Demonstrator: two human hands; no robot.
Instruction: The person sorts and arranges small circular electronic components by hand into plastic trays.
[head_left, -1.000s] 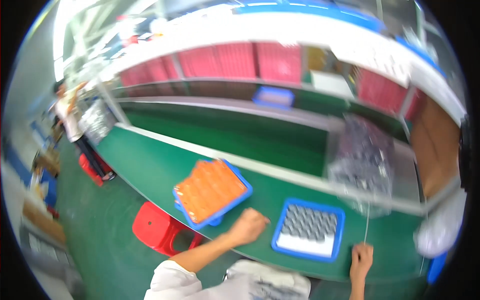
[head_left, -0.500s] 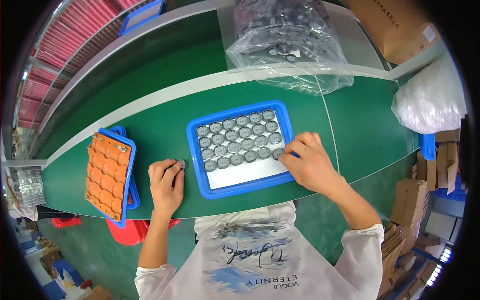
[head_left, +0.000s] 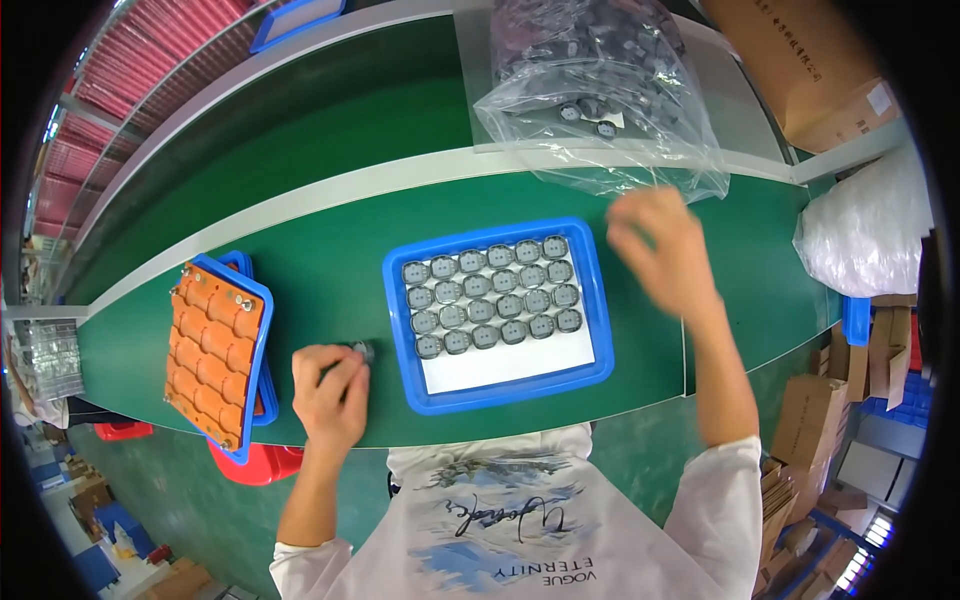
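My left hand (head_left: 330, 395) rests on the green table, its thumb and fingertips closed on a small grey round plastic part (head_left: 364, 351). To its right is a blue tray (head_left: 402, 375) with a white sheet inside; several rows of the same grey parts (head_left: 483, 285) lie on the sheet, and a strip along the near side shows bare white. My right hand (head_left: 658, 245) is raised beyond the tray's far right corner, close to the near edge of a clear plastic bag (head_left: 610, 150) holding many grey and dark parts. Motion blurs its fingers, and nothing can be made out in them.
On the left, an orange moulded plate (head_left: 212, 350) with metal posts lies in stacked blue trays (head_left: 262, 330). A raised ledge (head_left: 350, 200) runs along the table's back. A cardboard box (head_left: 810, 70) stands at back right, above a white plastic-wrapped bundle (head_left: 865, 220).
My right hand has left the part at the tray's right side and moved away toward the bag. My left hand stays at the same spot with its part. The view has shifted slightly.
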